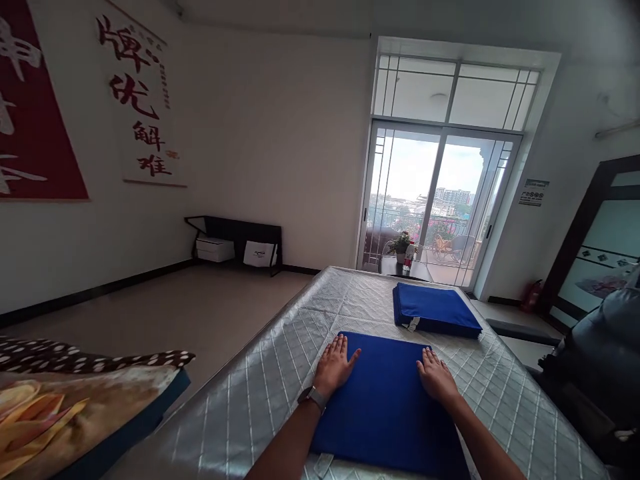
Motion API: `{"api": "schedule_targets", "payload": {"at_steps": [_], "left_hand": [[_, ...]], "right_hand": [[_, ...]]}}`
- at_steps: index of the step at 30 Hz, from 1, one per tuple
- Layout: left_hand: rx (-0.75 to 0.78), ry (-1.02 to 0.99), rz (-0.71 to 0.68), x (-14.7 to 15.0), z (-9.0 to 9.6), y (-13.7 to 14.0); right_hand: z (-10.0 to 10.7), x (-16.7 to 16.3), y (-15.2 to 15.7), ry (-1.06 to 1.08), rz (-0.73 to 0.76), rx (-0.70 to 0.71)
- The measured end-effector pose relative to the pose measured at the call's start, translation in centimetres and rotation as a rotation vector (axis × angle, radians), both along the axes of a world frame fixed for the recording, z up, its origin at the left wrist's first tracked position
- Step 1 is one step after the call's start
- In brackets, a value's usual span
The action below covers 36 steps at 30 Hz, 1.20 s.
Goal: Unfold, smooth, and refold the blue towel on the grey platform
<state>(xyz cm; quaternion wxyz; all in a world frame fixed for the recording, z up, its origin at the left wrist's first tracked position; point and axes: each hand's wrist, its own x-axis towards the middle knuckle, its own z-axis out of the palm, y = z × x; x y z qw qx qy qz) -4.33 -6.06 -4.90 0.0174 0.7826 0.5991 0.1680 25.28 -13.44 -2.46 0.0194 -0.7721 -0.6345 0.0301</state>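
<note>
A flat blue fabric panel (387, 407), looking like a folded storage box, lies in front of me with a pale tab at its near edge. My left hand (336, 363), a watch on its wrist, rests flat on the panel's left edge with the thumb spread. Along the right edge lies my right hand (436, 373), its fingers stretched out over the fabric. Neither hand grips anything. Beyond them sits a stack of similar folded blue fabric pieces (437, 308), with a pale strap at its near left corner.
Everything blue lies on a quilted silver cover (260, 373). A printed bag (75, 413) is close at the left. A dark bulky item (600, 360) stands at the right. Farther back are a small table with a potted plant (401, 245) and a low black rack (240, 230).
</note>
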Motion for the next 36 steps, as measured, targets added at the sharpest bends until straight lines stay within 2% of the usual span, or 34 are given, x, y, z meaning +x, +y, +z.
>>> {"api": "schedule_targets", "payload": {"at_steps": [4,13,24,30,33,36], "left_hand": [[-0.008,0.02,0.014,0.0,0.4,-0.3],[-0.022,0.042,0.014,-0.1,0.3,-0.1],[-0.033,0.095,-0.017,-0.4,-0.6,0.5],[-0.116,0.216,-0.017,-0.4,0.2,1.3],[-0.072,0.233,0.042,2.0,1.4,1.3],[0.027,0.201,-0.07,7.5,2.2,0.2]], "right_hand": [[0.5,0.3,1.4,0.007,0.011,0.049],[-1.7,0.9,2.3,0.039,0.005,0.092],[-1.1,0.5,1.9,0.113,0.0,0.121],[-1.2,0.4,1.6,0.157,-0.006,0.147],[-1.0,0.3,1.5,0.175,-0.008,0.15],[-0.8,0.3,1.3,0.182,-0.007,0.152]]}}
